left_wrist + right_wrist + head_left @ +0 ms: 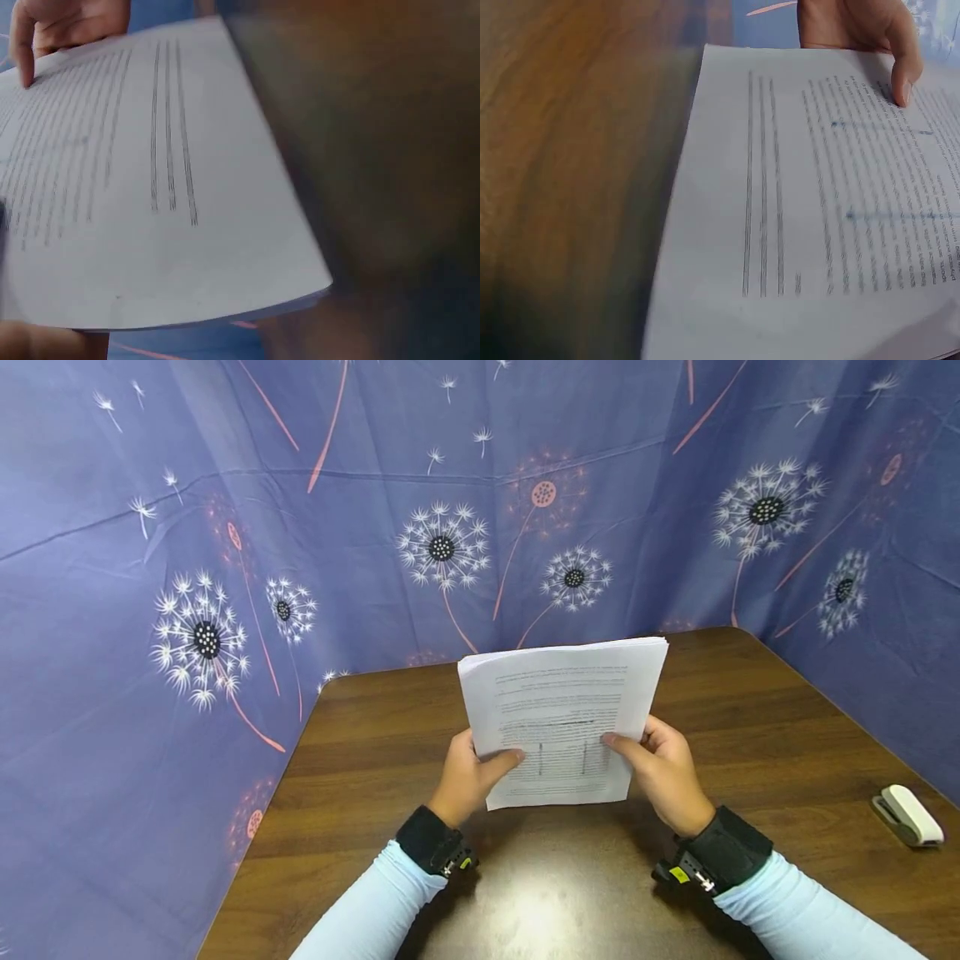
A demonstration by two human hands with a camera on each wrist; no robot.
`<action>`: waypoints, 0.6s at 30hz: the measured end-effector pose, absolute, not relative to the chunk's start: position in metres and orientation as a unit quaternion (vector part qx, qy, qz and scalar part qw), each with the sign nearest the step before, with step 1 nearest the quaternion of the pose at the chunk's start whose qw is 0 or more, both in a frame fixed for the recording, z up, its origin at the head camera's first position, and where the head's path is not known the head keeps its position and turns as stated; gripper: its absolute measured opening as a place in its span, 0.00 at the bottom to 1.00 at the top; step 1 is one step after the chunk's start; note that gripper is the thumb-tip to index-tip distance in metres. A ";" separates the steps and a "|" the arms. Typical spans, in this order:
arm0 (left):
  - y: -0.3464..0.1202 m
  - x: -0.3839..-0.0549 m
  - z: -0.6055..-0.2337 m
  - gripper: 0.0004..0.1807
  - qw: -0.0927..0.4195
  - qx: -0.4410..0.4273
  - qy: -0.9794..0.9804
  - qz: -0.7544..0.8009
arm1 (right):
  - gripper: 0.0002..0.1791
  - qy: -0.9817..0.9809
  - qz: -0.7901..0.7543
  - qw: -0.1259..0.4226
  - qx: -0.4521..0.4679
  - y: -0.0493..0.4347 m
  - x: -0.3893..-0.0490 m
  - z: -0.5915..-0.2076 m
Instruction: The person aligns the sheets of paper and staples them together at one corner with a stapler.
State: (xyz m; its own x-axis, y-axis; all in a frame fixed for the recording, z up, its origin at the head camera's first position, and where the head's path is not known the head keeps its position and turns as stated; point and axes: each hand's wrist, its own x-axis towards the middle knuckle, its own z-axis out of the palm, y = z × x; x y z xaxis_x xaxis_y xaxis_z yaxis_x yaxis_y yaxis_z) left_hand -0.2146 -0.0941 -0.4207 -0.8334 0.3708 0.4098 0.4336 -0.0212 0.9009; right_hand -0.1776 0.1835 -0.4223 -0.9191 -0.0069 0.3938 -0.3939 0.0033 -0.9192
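A stack of printed paper sheets is held up, tilted, over the wooden table. My left hand grips its left edge, thumb lying across the front page and fingers hidden behind. On the opposite edge my right hand holds it the same way, thumb on the print. In the left wrist view the sheets show their layered edge at one corner. The right wrist view has lines of text and a few bluish marks on the top page, with the left hand at the far edge.
A white stapler lies near the right edge of the brown wooden table. Behind and along both sides hangs a blue curtain with dandelion prints. Black bands with small cameras sit on both wrists.
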 end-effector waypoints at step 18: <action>-0.074 -0.258 -0.385 0.40 0.159 -0.201 -0.931 -0.260 | 0.24 -0.849 0.524 -0.007 0.064 0.181 -0.170 -0.442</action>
State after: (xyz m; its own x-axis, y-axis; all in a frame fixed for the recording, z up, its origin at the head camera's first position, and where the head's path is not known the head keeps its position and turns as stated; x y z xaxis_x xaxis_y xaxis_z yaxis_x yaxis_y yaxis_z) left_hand -0.2579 -0.0744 -0.3854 -0.8685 0.2919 0.4006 0.4574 0.7833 0.4209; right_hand -0.1695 0.1805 -0.4423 -0.9917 -0.1159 0.0551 -0.1011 0.4418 -0.8914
